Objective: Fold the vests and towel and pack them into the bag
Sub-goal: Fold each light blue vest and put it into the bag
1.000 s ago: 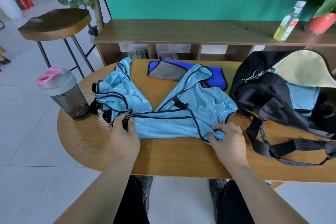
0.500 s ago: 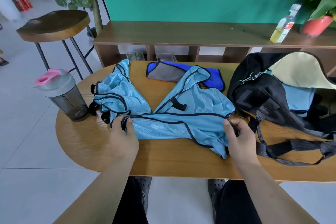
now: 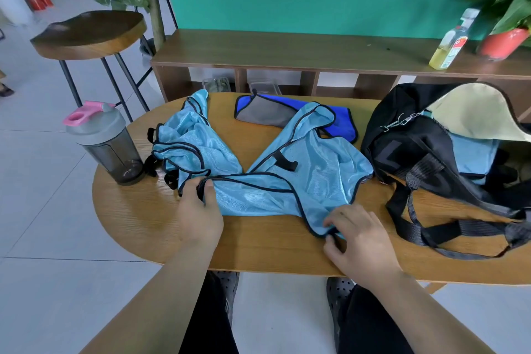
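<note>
My left hand (image 3: 198, 210) pinches the black-trimmed left edge of the light blue vest (image 3: 301, 184), which lies spread on the tabletop (image 3: 143, 215). My right hand (image 3: 363, 241) pinches the same vest's lower right corner between thumb and curled fingers. A second vest (image 3: 186, 146) lies crumpled to the left, touching the first. The blue-and-grey towel (image 3: 287, 115) lies behind. The black bag (image 3: 402, 152) stands open at right.

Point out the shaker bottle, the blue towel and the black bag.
shaker bottle (image 3: 110, 149), head view, its smoky body
blue towel (image 3: 344, 123), head view, its right end
black bag (image 3: 402, 149), head view, its near side panel
</note>
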A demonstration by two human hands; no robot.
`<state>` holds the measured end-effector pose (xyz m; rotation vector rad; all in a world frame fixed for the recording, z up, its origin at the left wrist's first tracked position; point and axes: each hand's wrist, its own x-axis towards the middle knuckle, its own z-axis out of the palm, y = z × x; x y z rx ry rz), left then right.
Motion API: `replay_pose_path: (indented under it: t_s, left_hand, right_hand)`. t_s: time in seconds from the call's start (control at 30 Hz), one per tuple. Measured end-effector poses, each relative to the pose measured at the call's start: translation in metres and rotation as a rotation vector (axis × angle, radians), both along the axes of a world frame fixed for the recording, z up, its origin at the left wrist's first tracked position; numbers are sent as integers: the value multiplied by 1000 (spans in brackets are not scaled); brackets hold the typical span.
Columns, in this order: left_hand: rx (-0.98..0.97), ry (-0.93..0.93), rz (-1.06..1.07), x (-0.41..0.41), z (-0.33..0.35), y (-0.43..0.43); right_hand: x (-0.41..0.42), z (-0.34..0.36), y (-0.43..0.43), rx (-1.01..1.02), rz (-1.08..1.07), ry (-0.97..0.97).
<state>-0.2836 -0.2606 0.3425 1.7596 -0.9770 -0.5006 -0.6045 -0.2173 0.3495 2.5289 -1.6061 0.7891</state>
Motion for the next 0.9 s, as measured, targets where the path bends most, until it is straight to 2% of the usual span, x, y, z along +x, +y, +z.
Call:
replay_pose_path:
  t_s: [0.13, 0.27, 0.47, 0.57, 0.7, 0.9]
  left_hand:
    - [7, -8, -14, 0, 1, 1]
    - [18, 2, -17, 0, 1, 2]
    - [11, 18, -30, 2, 0, 3]
    - [5, 32, -39, 1, 3, 4]
    - [-54, 106, -85, 1, 13, 4]
    - [-130, 115, -140, 5, 46, -2]
  right_hand:
    - [2, -6, -13, 74, -192, 78]
    - [1, -8, -24, 108, -279, 32]
    - [-2, 4, -30, 145, -362, -167]
    - [-7, 13, -31, 237, -414, -298]
    - [-12, 31, -30, 350, -382, -483]
    - [-15, 61, -29, 303, -321, -538]
